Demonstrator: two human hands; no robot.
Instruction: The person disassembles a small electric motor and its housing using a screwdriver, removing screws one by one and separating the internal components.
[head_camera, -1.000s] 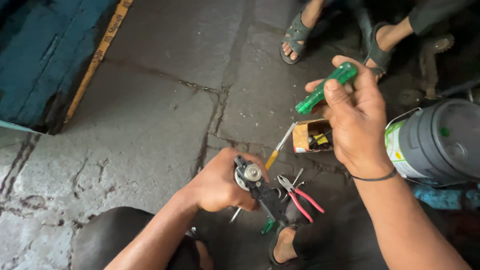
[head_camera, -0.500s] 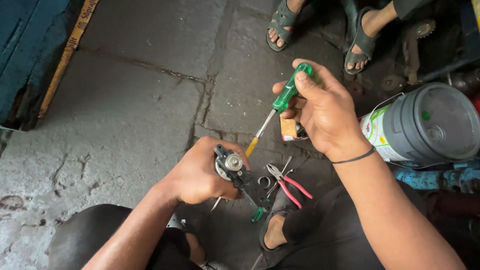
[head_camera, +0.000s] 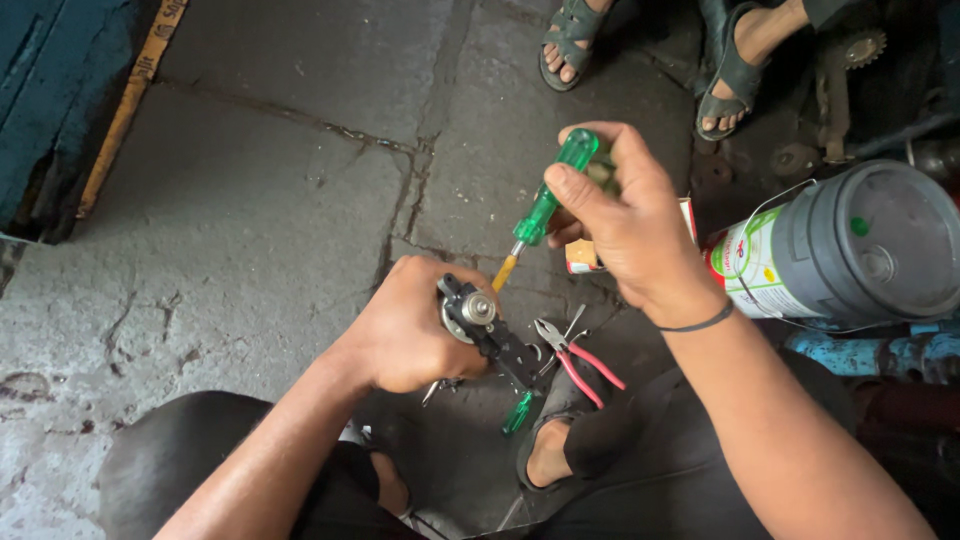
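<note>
Both hands are closed: left hand (head_camera: 405, 325) grips a black metal mechanism (head_camera: 485, 325); right hand (head_camera: 625, 225) sets a green-handled screwdriver (head_camera: 545, 205) at it, apparently mid-job.

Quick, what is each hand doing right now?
Left hand: closed around a small black metal mechanism.
Right hand: closed on a green-handled screwdriver, tip down at the mechanism.

Open stone floor (head_camera: 250, 220) lies left of the hands, while passage right is blocked by the grey bucket (head_camera: 850, 250), red-handled pliers (head_camera: 580, 355), small box (head_camera: 585, 255) and sandalled feet (head_camera: 740, 60) beyond.
</note>
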